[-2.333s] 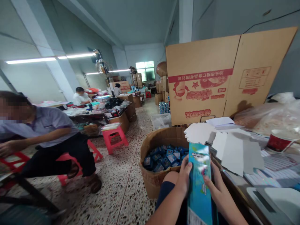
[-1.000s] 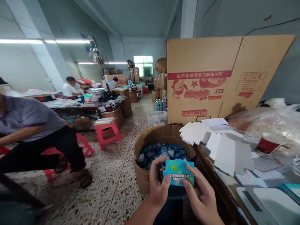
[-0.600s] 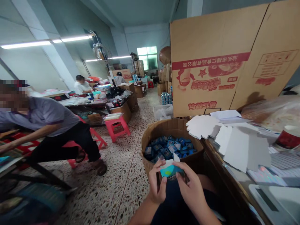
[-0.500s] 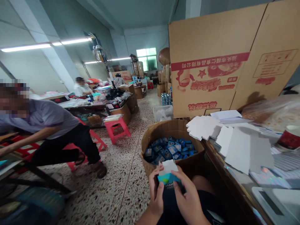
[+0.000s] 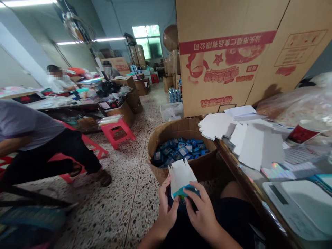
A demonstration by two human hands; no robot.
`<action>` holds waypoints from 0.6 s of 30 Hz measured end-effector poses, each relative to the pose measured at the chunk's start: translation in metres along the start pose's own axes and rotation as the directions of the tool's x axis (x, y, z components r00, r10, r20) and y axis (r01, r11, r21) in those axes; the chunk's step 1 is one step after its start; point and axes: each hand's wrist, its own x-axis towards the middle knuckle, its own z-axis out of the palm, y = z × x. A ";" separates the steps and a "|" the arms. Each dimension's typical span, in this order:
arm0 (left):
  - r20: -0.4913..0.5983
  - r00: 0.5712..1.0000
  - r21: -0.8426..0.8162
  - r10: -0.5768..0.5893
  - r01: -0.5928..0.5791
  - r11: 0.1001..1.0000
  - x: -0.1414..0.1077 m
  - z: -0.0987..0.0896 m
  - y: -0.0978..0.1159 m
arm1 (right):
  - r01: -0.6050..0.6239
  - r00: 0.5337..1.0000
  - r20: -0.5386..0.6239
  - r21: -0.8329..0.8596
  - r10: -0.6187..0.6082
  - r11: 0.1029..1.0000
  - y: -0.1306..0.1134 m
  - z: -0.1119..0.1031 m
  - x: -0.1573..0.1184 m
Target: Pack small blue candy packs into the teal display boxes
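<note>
Over my lap I hold a small carton (image 5: 182,175). Its upper part is plain white with ragged open flaps, and a blue printed band shows lower down. My left hand (image 5: 167,204) grips its left side, thumb toward the front. On the right, my right hand (image 5: 203,209) is closed around the blue part, fingers across the top and thumb below. The carton's underside is hidden by my hands. Just beyond stands a big round cardboard bin (image 5: 153,157) holding many small blue boxes (image 5: 178,148).
A table at my right bears flat white carton blanks (image 5: 255,143), a scale (image 5: 298,204) and a paper cup (image 5: 302,133). A large cardboard sheet (image 5: 223,93) stands behind. A pink stool (image 5: 116,131) and a seated co-worker (image 5: 38,128) are at left.
More of the carton's white part shows above my hands, and its flaps point upward. My right fingers have shifted over the blue part. The view has tilted down and turned slightly right.
</note>
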 end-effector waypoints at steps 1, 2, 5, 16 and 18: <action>0.023 0.999 0.027 0.039 -0.040 0.999 0.000 0.001 -0.001 | 0.023 0.998 0.062 -0.037 -0.021 0.999 0.002 -0.003 -0.001; 0.048 0.996 0.051 0.069 -0.071 0.996 -0.001 0.002 -0.002 | 0.051 0.988 0.150 -0.076 -0.039 0.996 0.003 -0.007 -0.002; 0.119 0.990 0.101 0.073 -0.085 0.991 -0.007 0.008 -0.005 | 0.125 0.909 0.415 -0.176 -0.042 0.976 0.007 -0.016 -0.008; 0.535 0.817 0.056 0.216 -0.289 0.956 -0.010 0.013 -0.016 | 0.143 0.961 0.277 -0.416 -0.025 0.898 0.058 0.028 -0.079; 0.411 0.889 -0.019 0.201 -0.212 0.977 -0.011 0.013 -0.021 | 0.113 0.948 0.319 -0.382 0.016 0.917 0.063 0.030 -0.082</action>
